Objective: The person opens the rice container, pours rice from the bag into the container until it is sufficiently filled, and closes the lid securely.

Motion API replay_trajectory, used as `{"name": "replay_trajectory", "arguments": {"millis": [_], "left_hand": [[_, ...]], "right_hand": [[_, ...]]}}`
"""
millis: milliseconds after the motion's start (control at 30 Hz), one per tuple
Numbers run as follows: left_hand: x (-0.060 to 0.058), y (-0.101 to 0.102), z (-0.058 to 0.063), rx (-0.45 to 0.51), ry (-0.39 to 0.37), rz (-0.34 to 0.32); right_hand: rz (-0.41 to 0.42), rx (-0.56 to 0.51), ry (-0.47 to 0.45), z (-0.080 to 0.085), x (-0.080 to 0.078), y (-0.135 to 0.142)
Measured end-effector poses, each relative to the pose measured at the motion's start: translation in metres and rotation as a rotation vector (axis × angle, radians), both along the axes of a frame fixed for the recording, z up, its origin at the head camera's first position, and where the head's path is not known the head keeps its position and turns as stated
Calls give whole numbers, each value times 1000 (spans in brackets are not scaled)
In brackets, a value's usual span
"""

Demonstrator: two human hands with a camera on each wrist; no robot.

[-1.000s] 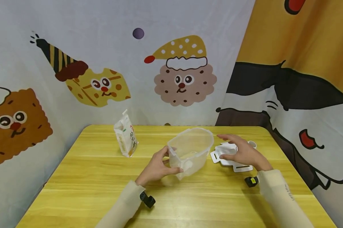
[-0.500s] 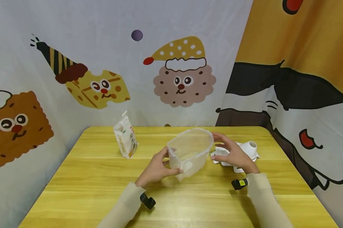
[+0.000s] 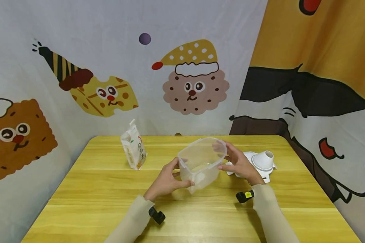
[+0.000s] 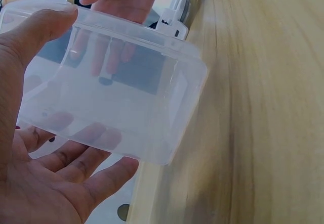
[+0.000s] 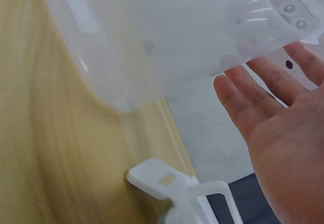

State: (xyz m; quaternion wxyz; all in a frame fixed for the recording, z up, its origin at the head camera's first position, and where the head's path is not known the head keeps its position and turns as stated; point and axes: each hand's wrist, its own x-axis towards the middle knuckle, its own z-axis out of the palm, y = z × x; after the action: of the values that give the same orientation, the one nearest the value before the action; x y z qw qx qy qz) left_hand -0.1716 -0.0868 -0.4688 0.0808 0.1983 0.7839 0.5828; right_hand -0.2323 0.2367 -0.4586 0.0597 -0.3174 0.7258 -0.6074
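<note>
A translucent plastic container (image 3: 197, 173), tilted with its mouth showing, stands between my two hands in the head view. My left hand (image 3: 164, 180) grips its left end, thumb on the near side and fingers behind. In the left wrist view the thumb (image 4: 50, 24) lies at the rim and the fingers (image 4: 86, 158) spread along the opposite wall. My right hand (image 3: 240, 163) is at the right end, its fingers reaching behind the wall. The right wrist view shows those fingers (image 5: 263, 87) nearly straight, tips at the wall; the thumb's contact is unclear.
A white plastic part with a cone-shaped spout (image 3: 262, 160) and flat tabs lies right of the container, partly behind my right hand. A white printed packet (image 3: 134, 146) stands at the back left of the wooden table (image 3: 109, 195). A patterned curtain (image 3: 115, 60) hangs behind.
My right hand has moved left from above the white spouted part to the container's right end, uncovering more of the spout. My left hand and the container have stayed nearly still.
</note>
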Motion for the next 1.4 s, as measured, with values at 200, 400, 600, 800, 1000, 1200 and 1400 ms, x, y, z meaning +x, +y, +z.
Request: {"name": "replay_trajectory", "arguments": {"millis": [200,400,600,800,1000,1200,1400], "left_hand": [[1,1,0,-1,-3,-7],[0,-2,0,-4,-17,-20],[-1,-9,7,-93,20,-52],[2,-16,20,-206,74,-12],[5,-28,37,-308,224,90],[9,-43,58,-341,472,213],[9,-62,74,-364,697,331]], "right_hand": [[17,-46,-34,-2,3,-2],[4,-36,-34,-4,2,-3],[7,-37,-40,-3,1,-4],[18,-38,-34,-2,1,-4],[8,-29,-20,-4,0,-2],[9,-32,-22,-4,1,-3],[14,-29,-15,-5,1,-3]]}}
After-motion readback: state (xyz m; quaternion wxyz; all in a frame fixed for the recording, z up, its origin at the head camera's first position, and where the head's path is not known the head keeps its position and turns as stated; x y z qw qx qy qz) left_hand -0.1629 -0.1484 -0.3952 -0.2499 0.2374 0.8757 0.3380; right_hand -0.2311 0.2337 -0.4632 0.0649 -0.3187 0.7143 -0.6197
